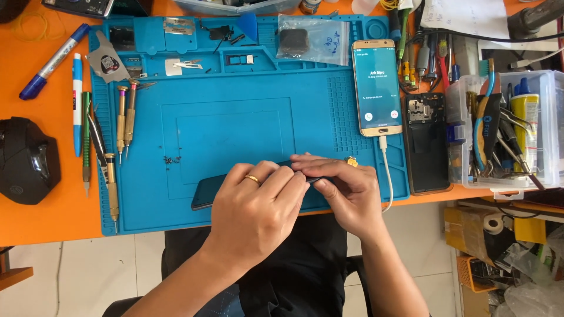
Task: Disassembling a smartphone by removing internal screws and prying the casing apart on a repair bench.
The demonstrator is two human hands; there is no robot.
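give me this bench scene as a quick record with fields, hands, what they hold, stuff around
left hand: left hand, ring on one finger, grip closed over the dark phone
right hand: right hand, fingertips pinching the same phone's edge
work surface: blue repair mat on an orange table
left of mat: brass screwdrivers, tweezers, blue marker
on mat: tiny loose screws, plastic bag
right side: gold phone with lit screen, white cable plugged in, opened black phone, clear tool bin
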